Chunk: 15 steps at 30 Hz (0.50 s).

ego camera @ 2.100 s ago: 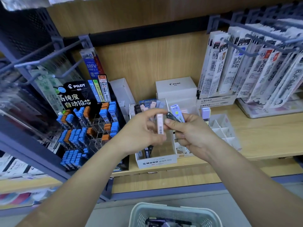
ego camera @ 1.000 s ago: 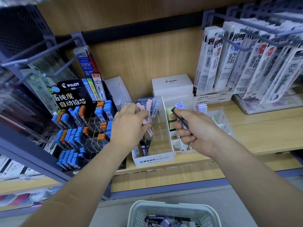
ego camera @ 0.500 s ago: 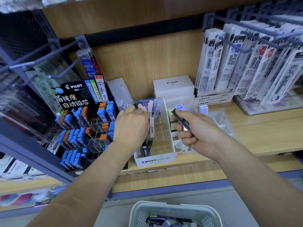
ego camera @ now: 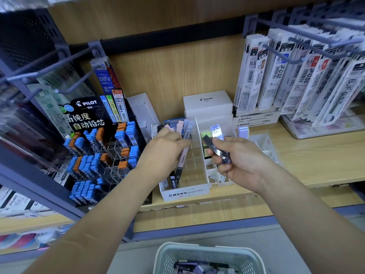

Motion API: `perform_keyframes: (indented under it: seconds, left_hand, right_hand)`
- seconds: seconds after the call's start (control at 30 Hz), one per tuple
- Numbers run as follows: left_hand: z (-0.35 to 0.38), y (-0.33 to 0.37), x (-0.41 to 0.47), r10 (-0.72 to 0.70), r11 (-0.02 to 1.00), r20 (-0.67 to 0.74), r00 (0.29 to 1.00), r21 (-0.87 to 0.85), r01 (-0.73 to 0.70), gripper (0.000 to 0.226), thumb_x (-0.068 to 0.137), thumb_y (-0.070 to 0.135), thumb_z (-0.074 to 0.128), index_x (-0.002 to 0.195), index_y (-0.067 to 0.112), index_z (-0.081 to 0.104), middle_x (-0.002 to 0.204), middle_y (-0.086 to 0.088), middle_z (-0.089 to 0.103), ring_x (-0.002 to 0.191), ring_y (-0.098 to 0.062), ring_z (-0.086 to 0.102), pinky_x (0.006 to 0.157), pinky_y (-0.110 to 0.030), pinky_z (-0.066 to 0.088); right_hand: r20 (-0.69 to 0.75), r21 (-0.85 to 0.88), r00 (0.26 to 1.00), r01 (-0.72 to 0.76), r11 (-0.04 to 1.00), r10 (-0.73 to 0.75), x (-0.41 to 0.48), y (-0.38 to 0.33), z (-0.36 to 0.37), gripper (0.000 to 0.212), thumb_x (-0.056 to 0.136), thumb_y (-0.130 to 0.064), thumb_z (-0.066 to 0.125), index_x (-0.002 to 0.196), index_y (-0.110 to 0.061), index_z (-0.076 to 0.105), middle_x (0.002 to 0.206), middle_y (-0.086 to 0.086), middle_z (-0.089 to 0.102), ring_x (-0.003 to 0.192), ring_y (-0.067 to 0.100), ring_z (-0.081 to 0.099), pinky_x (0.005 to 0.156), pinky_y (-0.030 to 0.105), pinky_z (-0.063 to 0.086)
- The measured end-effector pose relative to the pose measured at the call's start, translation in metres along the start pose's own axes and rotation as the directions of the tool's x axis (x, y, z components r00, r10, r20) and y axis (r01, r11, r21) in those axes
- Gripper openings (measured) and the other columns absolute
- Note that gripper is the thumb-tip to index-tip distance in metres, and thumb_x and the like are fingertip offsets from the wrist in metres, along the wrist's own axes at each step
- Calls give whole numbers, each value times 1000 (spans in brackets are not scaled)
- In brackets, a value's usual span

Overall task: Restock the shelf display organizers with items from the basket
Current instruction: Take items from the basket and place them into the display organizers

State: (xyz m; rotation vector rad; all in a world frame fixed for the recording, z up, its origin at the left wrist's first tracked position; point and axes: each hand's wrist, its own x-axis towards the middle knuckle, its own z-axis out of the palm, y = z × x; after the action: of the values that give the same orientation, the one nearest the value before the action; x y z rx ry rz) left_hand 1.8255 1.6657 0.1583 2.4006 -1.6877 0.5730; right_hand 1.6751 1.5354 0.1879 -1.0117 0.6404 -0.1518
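Restocking step in hand, by my reading: lead cases go one at a time into the gridded MONO organizer [ego camera: 184,191] on the wooden shelf [ego camera: 316,155].

Left hand [ego camera: 164,153] is over the organizer's back-left cells, fingers curled on a pale pink case [ego camera: 182,157] standing tilted in a cell, its lower end down in the grid. Whether it is fully seated cannot be told.

Right hand [ego camera: 237,161], at 3 o'clock of the left and apart from it, is closed on a small bunch of cases; a dark case [ego camera: 214,149] juts toward 10 o'clock and a lilac case [ego camera: 217,132] toward 12.

Basket [ego camera: 207,258] sits at 6 o'clock, well below both hands, with more cases inside.

Next move likely calls for releasing the pink case once seated, then passing the dark case across to the left fingers and aiming it at an open cell; many front cells look vacant.
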Motion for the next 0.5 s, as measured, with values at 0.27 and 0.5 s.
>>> perform_keyframes:
  seconds: [0.27,0.5]
  left_hand:
    - [0,4,-2,6,999,-14,1000,-49,-7,15,76,16,74,91,14,71,85,-1,63,84,-26,55,69,-34,52]
    - [-1,2,-1,-51,992,-41,998,-119,45,18,69,5,79,86,8,73,85,-6,62,76,-28,62,59,-33,53]
  right_hand:
    - [-13,-22,1000,25,999,-26,2,2,1,8,97,-12,56,92,-7,62,67,6,66,52,11,45,37,14,29]
    - [42,-88,999,29,996,-25,1,5,1,12,97,-3,53,96,-1,64,76,9,69,57,11,58,43,16,36]
